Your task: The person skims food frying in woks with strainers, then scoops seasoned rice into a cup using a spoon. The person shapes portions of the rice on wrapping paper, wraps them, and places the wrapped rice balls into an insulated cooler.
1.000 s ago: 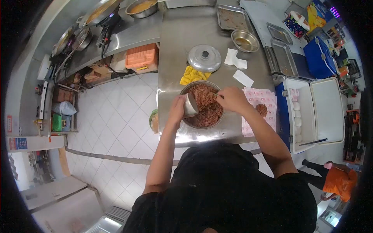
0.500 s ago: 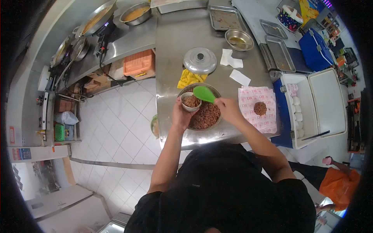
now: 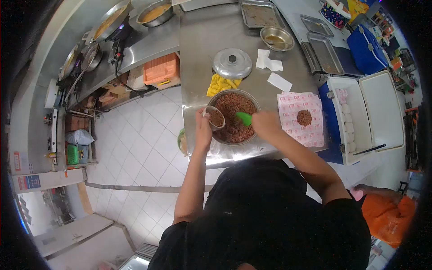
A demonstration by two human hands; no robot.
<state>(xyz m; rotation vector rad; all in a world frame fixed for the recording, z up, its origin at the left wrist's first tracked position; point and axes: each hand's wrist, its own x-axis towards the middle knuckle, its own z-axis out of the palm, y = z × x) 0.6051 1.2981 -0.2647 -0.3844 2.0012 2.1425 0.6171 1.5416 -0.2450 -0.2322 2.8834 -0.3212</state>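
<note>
My left hand point(image 3: 203, 129) grips a small bowl point(image 3: 216, 118) with reddish-brown rice in it, tilted over the left side of a large metal pot. That pot point(image 3: 256, 101) is full of the same rice point(image 3: 234, 100). In my right hand point(image 3: 267, 126) is a green rice paddle point(image 3: 243, 118), its blade down at the rice in the pot; my closed fingers hide the handle. To the right, a round mound of rice point(image 3: 304, 118) lies on pink-printed wrapping paper point(image 3: 292, 135). Behind the pot, a metal lid point(image 3: 231, 64) rests partly on a yellow cloth point(image 3: 220, 85).
White paper pieces point(image 3: 280, 82) and a metal bowl point(image 3: 277, 39) sit farther back on the steel table point(image 3: 202, 40). An open blue-and-white cooler point(image 3: 344, 94) with wrapped white packs stands at the right. A person in an orange shirt point(image 3: 388, 218) is at the lower right.
The green paddle has come down from above the small bowl into the pot's rice. My left hand has tilted the small bowl. The person in orange has shifted.
</note>
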